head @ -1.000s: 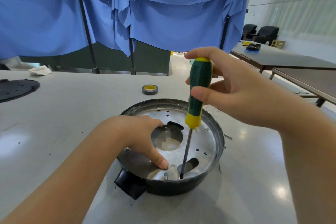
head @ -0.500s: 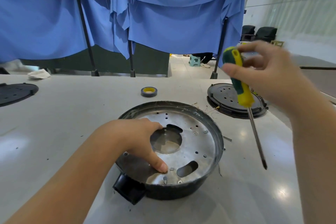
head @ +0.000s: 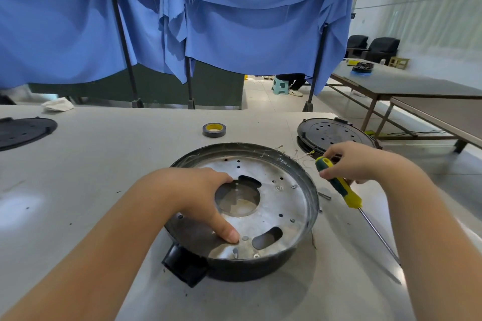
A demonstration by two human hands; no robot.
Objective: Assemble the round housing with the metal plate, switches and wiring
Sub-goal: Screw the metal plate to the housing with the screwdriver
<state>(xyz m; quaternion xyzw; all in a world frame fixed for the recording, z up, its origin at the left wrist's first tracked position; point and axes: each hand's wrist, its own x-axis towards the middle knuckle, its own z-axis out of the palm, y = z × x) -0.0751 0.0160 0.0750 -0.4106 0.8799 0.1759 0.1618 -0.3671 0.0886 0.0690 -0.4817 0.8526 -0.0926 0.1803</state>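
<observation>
A person's left hand [head: 198, 195] rests inside the round housing [head: 307, 182], fingers spread and nearly straight on the metal plate [head: 284, 206], the thumb pressing the plate near its front edge beside a small screw [head: 245, 238] and an oblong slot, gripping nothing. The right hand [head: 357, 161] pinches the green-and-yellow handle of a screwdriver [head: 339, 185] between thumb and curled fingers, low over the table [head: 104, 164] just beyond the housing's right rim; the shaft slants down and toward the front right, and whether its tip touches the tabletop cannot be told. The black housing sits at the middle of the table toward the front edge, its boxy black stub pointing at the near edge, the plate seated flat inside it. Half a second ago the screwdriver was held high above the table's right side with its tip in the air; a second ago it stood upright with the tip on the plate near the front edge. The left hand has kept its place on the plate throughout. A roll of tape [head: 214, 130] lies behind the housing toward the far edge, a black perforated cover [head: 336, 135] at the right edge, another dark disc [head: 23, 131] at the left edge, and thin loose wires [head: 303, 157] between the housing and the cover.
</observation>
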